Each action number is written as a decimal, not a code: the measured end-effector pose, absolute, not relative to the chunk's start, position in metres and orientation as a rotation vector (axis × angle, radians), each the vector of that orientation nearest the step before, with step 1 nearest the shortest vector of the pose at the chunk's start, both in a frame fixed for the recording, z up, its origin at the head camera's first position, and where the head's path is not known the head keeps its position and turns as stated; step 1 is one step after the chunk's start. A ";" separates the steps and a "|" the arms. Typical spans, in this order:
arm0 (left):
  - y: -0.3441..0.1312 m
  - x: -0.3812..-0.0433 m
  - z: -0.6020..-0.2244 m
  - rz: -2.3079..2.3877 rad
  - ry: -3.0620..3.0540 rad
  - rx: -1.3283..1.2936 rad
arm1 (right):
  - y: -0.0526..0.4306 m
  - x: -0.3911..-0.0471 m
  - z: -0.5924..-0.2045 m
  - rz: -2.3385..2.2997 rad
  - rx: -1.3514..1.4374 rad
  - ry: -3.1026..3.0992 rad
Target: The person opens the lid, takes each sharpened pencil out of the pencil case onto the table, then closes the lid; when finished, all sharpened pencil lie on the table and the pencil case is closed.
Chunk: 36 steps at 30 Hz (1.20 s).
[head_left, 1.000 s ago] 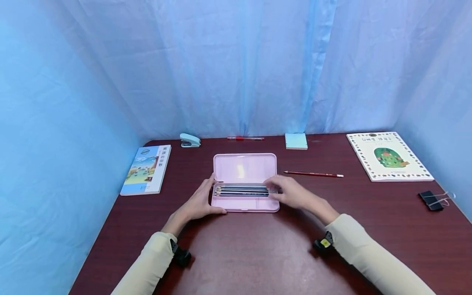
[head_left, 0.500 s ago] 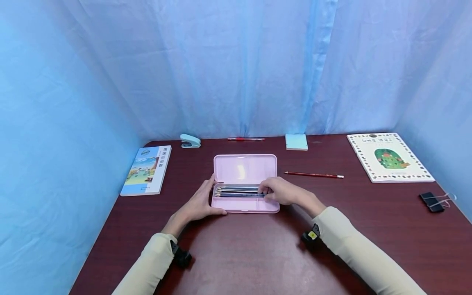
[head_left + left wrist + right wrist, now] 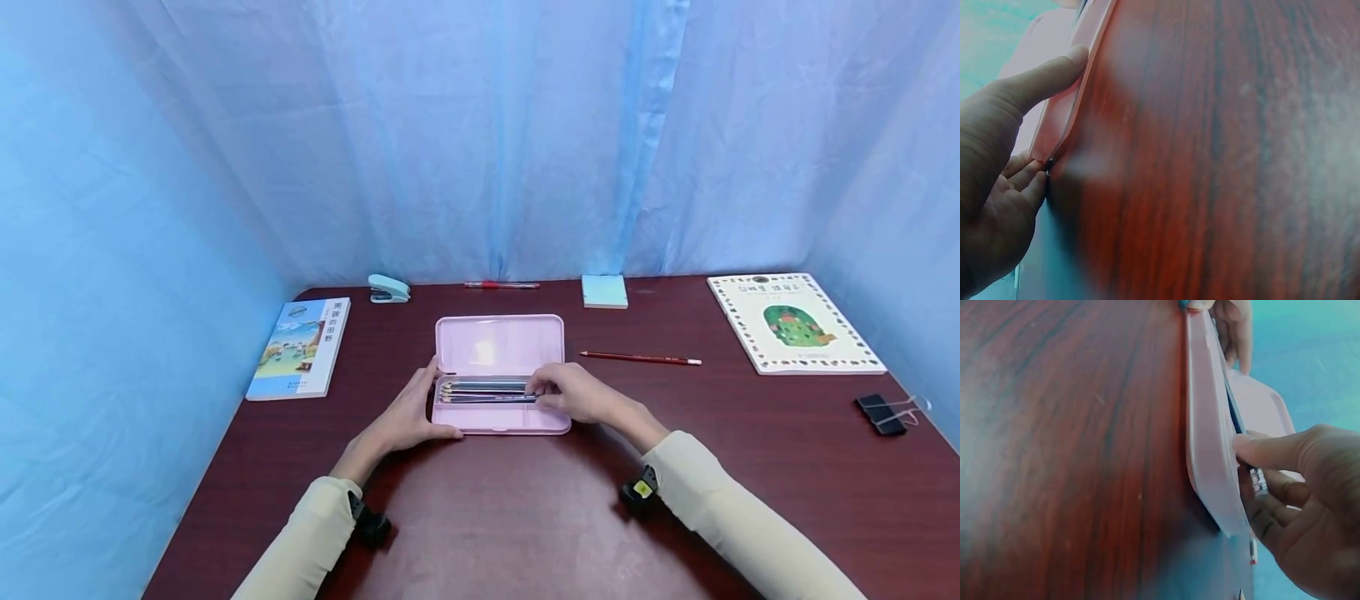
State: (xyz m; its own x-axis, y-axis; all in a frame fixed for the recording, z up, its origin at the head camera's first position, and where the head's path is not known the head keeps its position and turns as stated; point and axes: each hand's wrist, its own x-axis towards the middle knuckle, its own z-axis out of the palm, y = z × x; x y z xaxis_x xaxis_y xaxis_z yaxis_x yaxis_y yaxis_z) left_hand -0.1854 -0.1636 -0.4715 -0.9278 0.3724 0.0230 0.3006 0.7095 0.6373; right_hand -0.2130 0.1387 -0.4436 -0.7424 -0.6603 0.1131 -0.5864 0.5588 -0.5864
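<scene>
An open pink pencil case (image 3: 480, 418) lies mid-table, its lid (image 3: 517, 346) folded back. Several dark pencils (image 3: 480, 391) lie side by side in its rear compartment, tips to the left. My left hand (image 3: 405, 412) holds the case's left end, thumb (image 3: 1054, 78) against the front wall and fingers round the corner. Over the right end, my right hand (image 3: 577, 393) pinches a dark pencil (image 3: 1234, 409) between thumb and fingers. Its silver end (image 3: 1259, 481) shows below the thumb, and the pencil slants slightly out of the case. Whether a second pencil is pinched, I cannot tell.
A red pencil (image 3: 641, 357) lies right of the case. Behind are a stapler (image 3: 388, 289), a red pen (image 3: 501, 285) and a sticky-note pad (image 3: 604, 292). Books lie left (image 3: 298, 348) and right (image 3: 795, 325), with a black binder clip (image 3: 883, 414) near the right edge.
My right hand has moved left onto the pencils' right ends and now pinches a pencil, whose end has risen slightly. The left hand stays on the case.
</scene>
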 end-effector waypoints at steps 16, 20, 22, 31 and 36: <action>-0.164 -0.184 -0.469 1.026 2.799 0.538 | 0.280 -0.210 -0.440 -1.038 -0.653 2.884; -0.164 -0.184 -0.469 1.041 2.792 0.542 | 0.312 -0.207 -0.447 -1.042 -0.495 2.916; -0.164 -0.183 -0.469 1.042 2.791 0.530 | 0.322 -0.207 -0.451 -1.020 -0.438 2.948; -0.163 -0.183 -0.469 1.005 2.786 0.493 | 0.335 -0.213 -0.473 -0.942 -0.429 3.126; -0.163 -0.183 -0.470 1.017 2.783 0.489 | 0.335 -0.216 -0.476 -0.940 -0.456 3.177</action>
State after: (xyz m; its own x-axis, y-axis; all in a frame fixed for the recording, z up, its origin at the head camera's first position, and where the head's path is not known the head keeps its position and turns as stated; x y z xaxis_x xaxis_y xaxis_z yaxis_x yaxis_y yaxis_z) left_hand -0.1829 -0.1627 -0.4697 -0.9376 0.3472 -0.0183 0.2535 0.7187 0.6474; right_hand -0.2157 0.3346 -0.4762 -0.9427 -0.1994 0.2675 -0.3128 0.8069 -0.5011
